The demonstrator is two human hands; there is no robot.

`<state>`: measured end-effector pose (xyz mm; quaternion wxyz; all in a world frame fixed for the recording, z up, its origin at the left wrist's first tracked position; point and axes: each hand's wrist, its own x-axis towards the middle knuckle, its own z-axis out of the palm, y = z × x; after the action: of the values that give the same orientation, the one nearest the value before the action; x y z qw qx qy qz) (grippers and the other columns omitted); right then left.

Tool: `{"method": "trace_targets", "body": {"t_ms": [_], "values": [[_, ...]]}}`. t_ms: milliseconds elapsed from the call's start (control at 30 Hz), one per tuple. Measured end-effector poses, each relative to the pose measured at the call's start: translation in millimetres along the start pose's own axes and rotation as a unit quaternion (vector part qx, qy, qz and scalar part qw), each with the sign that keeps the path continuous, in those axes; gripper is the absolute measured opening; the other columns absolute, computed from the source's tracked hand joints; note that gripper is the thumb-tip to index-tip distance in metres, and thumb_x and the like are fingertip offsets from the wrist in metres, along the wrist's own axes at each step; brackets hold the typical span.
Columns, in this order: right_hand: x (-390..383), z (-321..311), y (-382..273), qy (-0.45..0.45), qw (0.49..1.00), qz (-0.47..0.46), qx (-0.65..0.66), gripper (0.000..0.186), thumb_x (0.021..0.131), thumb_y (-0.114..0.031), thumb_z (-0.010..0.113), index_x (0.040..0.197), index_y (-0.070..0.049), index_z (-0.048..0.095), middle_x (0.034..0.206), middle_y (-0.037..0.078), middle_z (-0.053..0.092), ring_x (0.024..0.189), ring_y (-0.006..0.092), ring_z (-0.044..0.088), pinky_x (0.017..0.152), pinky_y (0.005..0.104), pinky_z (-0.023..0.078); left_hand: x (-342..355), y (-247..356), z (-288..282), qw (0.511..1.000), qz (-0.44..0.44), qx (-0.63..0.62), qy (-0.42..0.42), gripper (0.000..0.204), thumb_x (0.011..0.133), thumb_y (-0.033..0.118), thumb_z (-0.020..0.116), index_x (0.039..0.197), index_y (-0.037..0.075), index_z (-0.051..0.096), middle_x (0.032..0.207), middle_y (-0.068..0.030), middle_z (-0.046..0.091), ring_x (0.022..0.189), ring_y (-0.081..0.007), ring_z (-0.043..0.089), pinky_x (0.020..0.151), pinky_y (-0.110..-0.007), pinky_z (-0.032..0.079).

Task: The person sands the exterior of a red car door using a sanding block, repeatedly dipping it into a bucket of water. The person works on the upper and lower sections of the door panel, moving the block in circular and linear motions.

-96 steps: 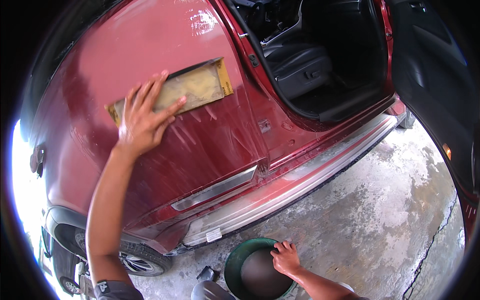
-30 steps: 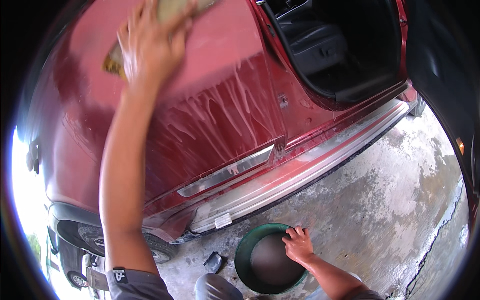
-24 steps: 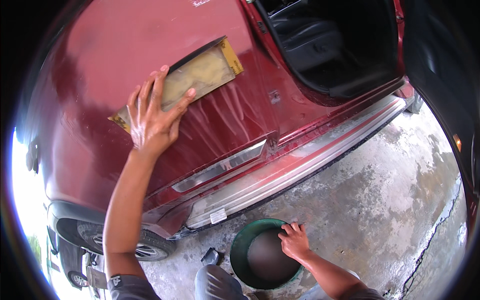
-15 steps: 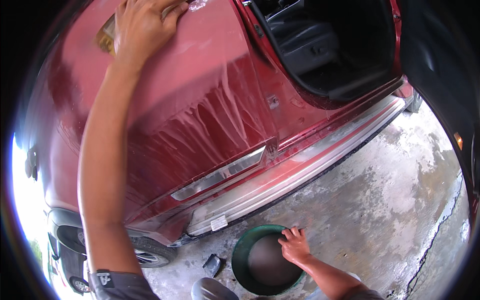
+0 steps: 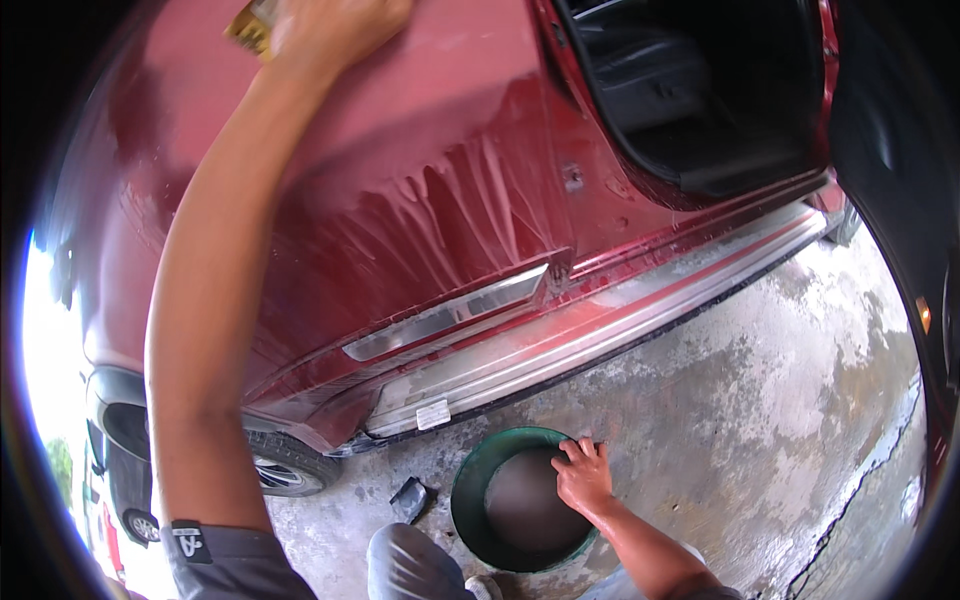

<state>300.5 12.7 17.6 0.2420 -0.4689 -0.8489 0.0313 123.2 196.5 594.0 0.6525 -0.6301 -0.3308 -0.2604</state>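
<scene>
My left hand (image 5: 340,30), blurred, presses a yellow-brown piece that looks like sandpaper (image 5: 252,28) against the dull, pinkish part of the red car door (image 5: 420,110). Its fingertips run out of the top of the picture. Milky streaks run down the glossy red paint below. Lower down, my right hand (image 5: 583,475) grips the rim of a round green tub (image 5: 475,480), with the fingers curled over the edge. Murky brownish-grey water (image 5: 525,500) lies in the tub, which stands on the concrete floor.
A silver side step (image 5: 600,325) runs along the car's lower edge, with a small white block (image 5: 433,413) on it. A black scrap (image 5: 408,499) lies on the floor beside the tub. The front doorway (image 5: 690,100) stands open at right; a wheel (image 5: 290,467) is at lower left.
The view has shifted slightly, so the car and tub sit differently in the picture. My left hand and the sandpaper remain on the panel; my right hand stays on the tub's rim.
</scene>
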Motion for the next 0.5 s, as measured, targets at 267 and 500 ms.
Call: {"method": "trace_targets", "body": {"t_ms": [267, 500], "values": [[-2.1, -0.1, 0.2, 0.005, 1.0, -0.013, -0.011, 0.017, 0.076, -0.02, 0.076, 0.093, -0.018, 0.078, 0.122, 0.003, 0.066, 0.115, 0.0296, 0.056, 0.092, 0.0523, 0.045, -135.2, 23.5, -10.6, 0.99, 0.091, -0.087, -0.057, 0.059, 0.094, 0.023, 0.07, 0.146, 0.047, 0.062, 0.171, -0.011, 0.041, 0.146, -0.0326, 0.049, 0.116, -0.055, 0.037], [3.1, 13.5, 1.5, 0.025, 0.997, -0.073, 0.029, 0.018, 0.086, -0.031, 0.077, 0.102, -0.022, 0.079, 0.126, 0.001, 0.066, 0.119, 0.0269, 0.06, 0.106, 0.0519, 0.044, 6.8, -48.9, -7.3, 0.998, 0.006, -0.055, 0.008, 0.044, 0.098, 0.033, 0.066, 0.14, 0.043, 0.07, 0.162, -0.0135, 0.049, 0.146, -0.0336, 0.047, 0.117, -0.056, 0.036]]}}
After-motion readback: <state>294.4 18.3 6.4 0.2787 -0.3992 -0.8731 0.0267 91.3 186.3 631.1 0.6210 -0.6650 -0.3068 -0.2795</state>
